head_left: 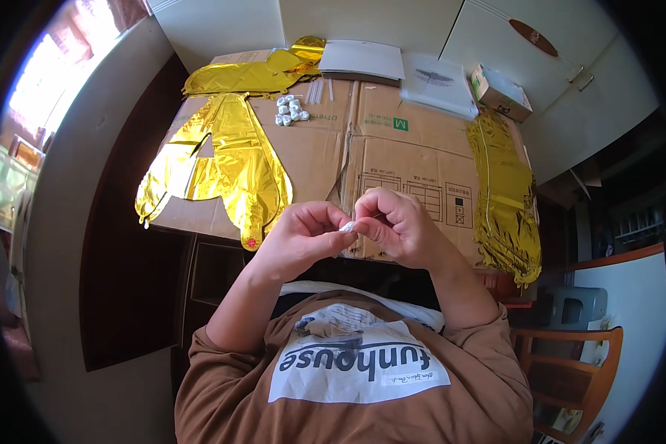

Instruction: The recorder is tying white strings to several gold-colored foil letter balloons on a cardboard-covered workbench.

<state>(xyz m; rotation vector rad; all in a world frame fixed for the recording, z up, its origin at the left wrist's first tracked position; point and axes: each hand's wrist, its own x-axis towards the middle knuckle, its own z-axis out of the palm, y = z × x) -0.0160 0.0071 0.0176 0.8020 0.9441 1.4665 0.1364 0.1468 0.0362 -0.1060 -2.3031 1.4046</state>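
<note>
Both hands meet over the near edge of the cardboard, in front of my chest. My left hand point(303, 235) pinches a small white bundle point(347, 227) between thumb and fingertips. On its other side my right hand point(401, 228) also pinches it with thumb and forefinger. Most of the bundle is hidden by the fingers, so its exact kind cannot be made out. A flat gold foil balloon shaped like a letter A point(233, 159) lies left of my hands. Farther back sits a cluster of similar small white bundles point(291, 110), with several clear straws point(317, 91) beside it.
Flattened cardboard point(414, 155) covers the table. More gold foil point(237, 78) lies at the back left, a crumpled gold foil piece point(502, 196) at the right. White sheets point(362, 59), a clear bag point(438, 85) and a tissue box point(500, 92) stand along the back. A wooden chair point(607, 370) is at lower right.
</note>
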